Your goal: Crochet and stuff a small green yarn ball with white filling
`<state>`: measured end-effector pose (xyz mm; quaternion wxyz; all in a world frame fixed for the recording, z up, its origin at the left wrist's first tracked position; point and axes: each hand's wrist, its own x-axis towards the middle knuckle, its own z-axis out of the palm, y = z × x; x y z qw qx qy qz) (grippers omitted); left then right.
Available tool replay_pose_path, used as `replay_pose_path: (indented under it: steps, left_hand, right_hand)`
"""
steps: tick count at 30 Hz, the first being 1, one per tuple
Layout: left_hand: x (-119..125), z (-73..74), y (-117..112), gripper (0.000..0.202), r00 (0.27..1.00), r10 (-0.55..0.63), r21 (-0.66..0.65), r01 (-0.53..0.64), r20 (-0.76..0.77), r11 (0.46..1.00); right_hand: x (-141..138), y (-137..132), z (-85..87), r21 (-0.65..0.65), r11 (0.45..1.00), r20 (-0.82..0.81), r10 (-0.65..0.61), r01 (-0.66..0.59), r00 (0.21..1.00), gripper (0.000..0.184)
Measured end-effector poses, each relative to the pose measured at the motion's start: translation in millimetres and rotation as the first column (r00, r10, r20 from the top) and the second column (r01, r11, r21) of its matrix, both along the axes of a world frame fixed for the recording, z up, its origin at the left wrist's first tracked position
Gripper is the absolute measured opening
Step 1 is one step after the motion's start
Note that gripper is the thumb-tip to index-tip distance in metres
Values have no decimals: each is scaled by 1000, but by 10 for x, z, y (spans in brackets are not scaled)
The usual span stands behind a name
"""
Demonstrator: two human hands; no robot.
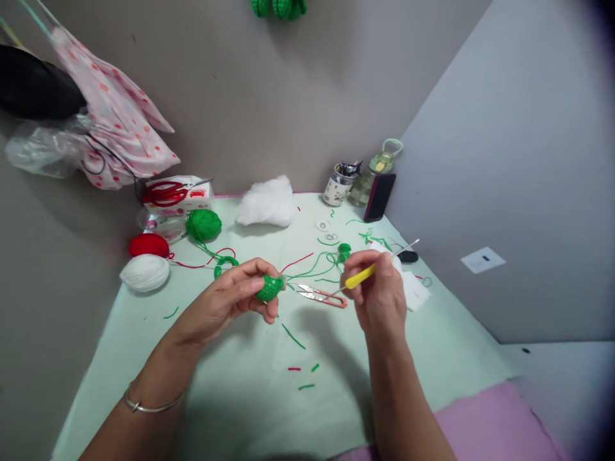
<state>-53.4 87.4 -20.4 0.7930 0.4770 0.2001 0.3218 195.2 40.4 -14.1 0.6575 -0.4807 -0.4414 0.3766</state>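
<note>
My left hand [230,301] pinches a small green crocheted piece [269,288] above the pale green table [432,346]. My right hand [379,291] is closed round a crochet hook with a yellow handle [360,276], its metal tip pointing left toward the green piece. Green yarn [321,262] trails from the piece toward the back. Small thread snips with a pink handle [319,294] lie on the table between my hands.
Balls of green [204,224], red [148,244] and white yarn [145,272] sit at the left. White stuffing [267,202], a cup of tools [338,186], a bottle [375,173] and a phone [379,197] stand at the back. Yarn scraps litter the table.
</note>
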Motion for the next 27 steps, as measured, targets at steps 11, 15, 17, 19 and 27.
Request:
replay_pose_path:
  steps: [11,15,17,19,27]
  left_hand:
    - [94,-66,-29,17,999,-23,-38,22,-26,999]
    - [93,-82,-33,15,999,-33,-32,32,-27,999]
    - [94,-74,-39,15,999,-39,-33,38,-32,999]
    - [97,-62,-42,15,998,-41,-35,40,-37,999]
    - [126,-47,-41,16,998,-49,-40,48,-37,998]
  right_hand:
    - [-194,-75,-90,59,989,-81,138,-133,987,44]
    - [-197,-80,-96,44,993,-86,115,-111,990,45]
    - [-206,-83,-102,39,992,-86,125,-122,988,45]
    - [-213,-83,-108,33,991,-84,136,-133,987,46]
    - [-230,-81,-93,29,985,-152,172,-169,973,41]
